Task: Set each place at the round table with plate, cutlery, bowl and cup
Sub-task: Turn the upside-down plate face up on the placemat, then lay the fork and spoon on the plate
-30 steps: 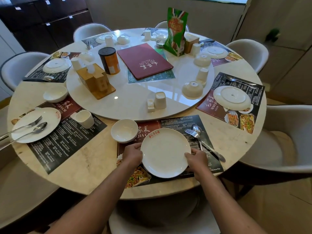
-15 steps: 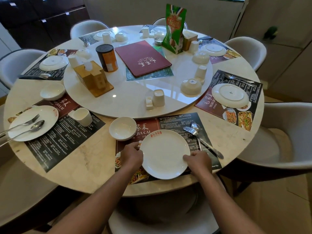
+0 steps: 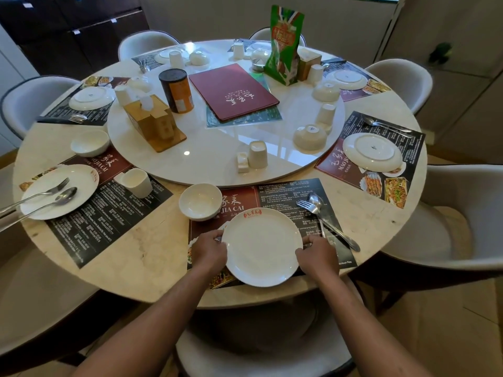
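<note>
At the near edge of the round table [image 3: 141, 270], a white plate [image 3: 262, 247] is gripped at its rim by both hands: the left hand [image 3: 208, 250] is curled round the left edge and the right hand [image 3: 317, 254] round the right edge, thumbs over the rim. The plate lies upright on a dark printed placemat [image 3: 288, 191], its red logo turned to the far side. Just beyond the plate on the left, an empty white bowl [image 3: 200, 201] is set upright, overlapping the placemat's far left corner. To the right of the plate, a fork [image 3: 313, 213] and a spoon [image 3: 330, 221] are laid side by side on the same placemat, handles angled toward the near right.

At the place to the left, a second plate [image 3: 81, 183] is seen with a fork and a spoon laid across it, a white cup [image 3: 137, 183] on its right and another bowl [image 3: 89, 142] on its far side. At the place to the right, an upturned plate [image 3: 371, 151] rests on its mat. On the raised turntable [image 3: 217, 151] in the middle, upturned cups and bowls are stood, among them a cup [image 3: 258, 155] and a bowl [image 3: 309, 137], together with a red menu folder [image 3: 234, 91], a wooden tissue box [image 3: 152, 122], a dark canister [image 3: 176, 91] and a green packet [image 3: 284, 47].
</note>
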A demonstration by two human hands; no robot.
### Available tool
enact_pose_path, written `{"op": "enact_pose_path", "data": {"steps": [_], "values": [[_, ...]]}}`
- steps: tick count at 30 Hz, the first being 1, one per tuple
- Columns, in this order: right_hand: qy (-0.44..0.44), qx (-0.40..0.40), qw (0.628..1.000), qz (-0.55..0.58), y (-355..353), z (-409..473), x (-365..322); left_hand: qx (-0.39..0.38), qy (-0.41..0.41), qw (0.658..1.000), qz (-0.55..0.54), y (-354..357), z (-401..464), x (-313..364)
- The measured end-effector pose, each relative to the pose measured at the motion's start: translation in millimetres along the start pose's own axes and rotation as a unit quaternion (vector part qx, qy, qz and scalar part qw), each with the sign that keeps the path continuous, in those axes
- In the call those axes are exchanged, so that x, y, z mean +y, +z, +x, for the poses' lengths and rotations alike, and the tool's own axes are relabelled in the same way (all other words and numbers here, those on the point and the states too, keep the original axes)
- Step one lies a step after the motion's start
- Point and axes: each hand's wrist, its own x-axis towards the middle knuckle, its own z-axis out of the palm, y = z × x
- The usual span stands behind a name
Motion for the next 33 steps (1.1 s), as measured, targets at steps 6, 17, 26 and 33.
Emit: {"op": "enact_pose_path", "data": {"steps": [6, 17, 26, 33], "values": [[-0.012, -0.005, 1.0, -0.013, -1, 2, 3, 0.012, -0.005, 1.0, 0.003, 2, -5, 2], [-0.093, 0.188, 0.966, -0.154, -29, 26, 0, 0.098, 0.183, 0.962, 0.176, 6, -21, -1], [-0.102, 0.14, 0.953, -0.248, -36, 62, 6, 0.025, 0.313, 0.887, 0.339, 22, -29, 8], [-0.099, 0.135, 0.955, -0.244, -35, 67, 4, 0.021, 0.321, 0.884, 0.338, 18, -32, 6]]}}
